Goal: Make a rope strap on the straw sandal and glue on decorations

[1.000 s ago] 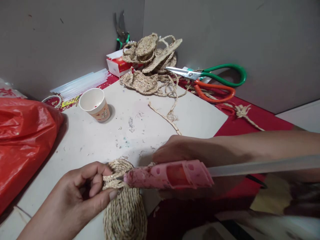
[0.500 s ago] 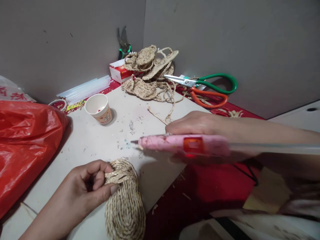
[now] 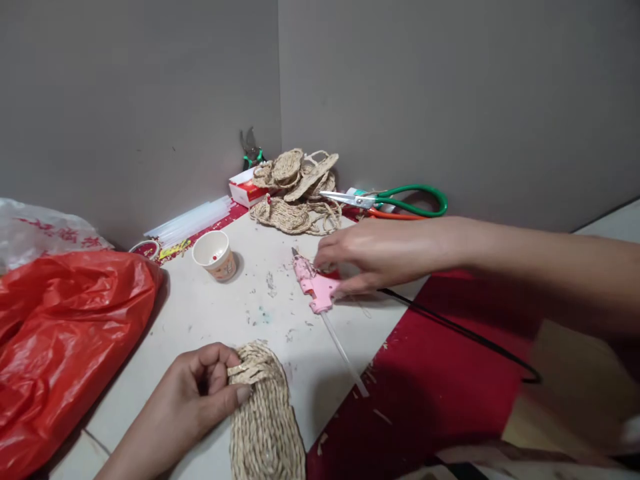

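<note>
My left hand (image 3: 213,387) pinches the strap end of a woven straw slipper (image 3: 267,417) between thumb and fingers, at its upper left. The slipper's lower end runs out of view. A pink hot glue gun (image 3: 320,287) lies on its side on the white board, a clear glue stick (image 3: 345,353) poking from its back. Over the glue gun's handle is my right hand (image 3: 360,257), its thumb and fingers apart; the thumb tip is close against the handle, and I cannot tell whether it touches.
A paper cup (image 3: 215,257) with small red and white bits stands left of the glue gun. Behind lie straw pieces (image 3: 287,217), scissors (image 3: 370,199), pruners (image 3: 251,150) and glue sticks (image 3: 190,223). A red plastic bag (image 3: 85,320) bulges at left; a black cord (image 3: 460,330) trails right.
The glue gun has gone from my raised right hand down onto the board, and that hand has loosened around it. My left hand keeps its pinch on the slipper. The view has tilted up.
</note>
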`<state>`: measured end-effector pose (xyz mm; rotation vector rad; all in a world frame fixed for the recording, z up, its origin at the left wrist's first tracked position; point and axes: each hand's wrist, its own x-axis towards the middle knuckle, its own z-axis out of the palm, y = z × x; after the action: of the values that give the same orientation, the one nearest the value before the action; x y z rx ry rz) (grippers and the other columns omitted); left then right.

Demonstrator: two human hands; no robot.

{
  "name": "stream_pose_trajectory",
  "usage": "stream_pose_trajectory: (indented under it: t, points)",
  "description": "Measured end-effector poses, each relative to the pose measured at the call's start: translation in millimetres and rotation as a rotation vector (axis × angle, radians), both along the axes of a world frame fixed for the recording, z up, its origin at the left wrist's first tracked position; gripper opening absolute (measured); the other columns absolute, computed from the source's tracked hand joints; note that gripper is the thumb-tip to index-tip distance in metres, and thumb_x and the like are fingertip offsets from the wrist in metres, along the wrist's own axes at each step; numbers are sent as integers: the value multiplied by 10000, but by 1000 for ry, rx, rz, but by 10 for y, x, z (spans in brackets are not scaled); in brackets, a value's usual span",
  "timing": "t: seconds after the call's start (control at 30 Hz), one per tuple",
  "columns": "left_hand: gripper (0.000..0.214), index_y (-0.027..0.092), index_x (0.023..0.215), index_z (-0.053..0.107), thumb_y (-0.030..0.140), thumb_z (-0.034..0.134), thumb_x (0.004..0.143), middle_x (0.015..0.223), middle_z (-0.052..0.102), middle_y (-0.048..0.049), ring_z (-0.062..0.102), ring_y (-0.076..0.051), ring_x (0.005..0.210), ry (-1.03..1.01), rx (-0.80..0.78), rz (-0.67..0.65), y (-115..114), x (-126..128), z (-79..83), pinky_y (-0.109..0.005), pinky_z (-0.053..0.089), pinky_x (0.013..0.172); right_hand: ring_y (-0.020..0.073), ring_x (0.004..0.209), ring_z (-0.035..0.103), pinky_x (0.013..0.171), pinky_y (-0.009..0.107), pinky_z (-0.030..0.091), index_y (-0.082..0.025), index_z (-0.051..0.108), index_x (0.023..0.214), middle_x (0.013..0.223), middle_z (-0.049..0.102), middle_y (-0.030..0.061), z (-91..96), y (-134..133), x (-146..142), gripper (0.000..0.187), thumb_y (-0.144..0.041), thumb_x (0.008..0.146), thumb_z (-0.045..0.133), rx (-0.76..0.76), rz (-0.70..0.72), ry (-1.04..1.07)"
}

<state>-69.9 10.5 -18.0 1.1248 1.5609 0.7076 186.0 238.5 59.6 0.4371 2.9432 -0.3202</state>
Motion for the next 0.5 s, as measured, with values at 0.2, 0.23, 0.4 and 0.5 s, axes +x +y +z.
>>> stream_pose_trajectory:
  t: [0.2, 0.23, 0.4, 0.5]
  points:
    - [331, 192, 822, 567, 475, 727, 758, 563, 282, 110, 233, -82, 543, -25, 18, 12, 51, 19, 9, -250, 225, 530, 101, 714, 517, 702, 257, 374, -113, 680, 922, 824, 651, 45, 407, -45, -944, 176, -114, 891, 507, 56, 234, 353]
    - [327, 189, 824, 569, 467, 729, 755, 561, 289, 110, 235, -80, 540, -23, 20, 15, 52, 23, 13, -250, 225, 529, 106, 714, 520, 696, 265, 374, -118, 683, 902, 825, 657, 46, 420, -26, -1152, 192, -78, 865, 498, 98, 201, 325]
    - [277, 175, 848, 590, 383, 742, 748, 538, 308, 115, 225, -70, 512, -37, 13, 27, 56, 64, 66, -258, 194, 505, 187, 778, 586, 721, 316, 423, -99, 665, 698, 682, 636, 47, 287, 98, -1938, 60, -41, 686, 652, 122, 149, 97]
    - [266, 171, 852, 589, 356, 745, 741, 538, 318, 114, 230, -68, 511, -64, 6, 34, 71, 82, 92, -264, 183, 503, 209, 806, 610, 749, 330, 456, -124, 566, 522, 547, 556, 12, 142, 142, -2160, 206, -81, 684, 686, 64, 145, 21]
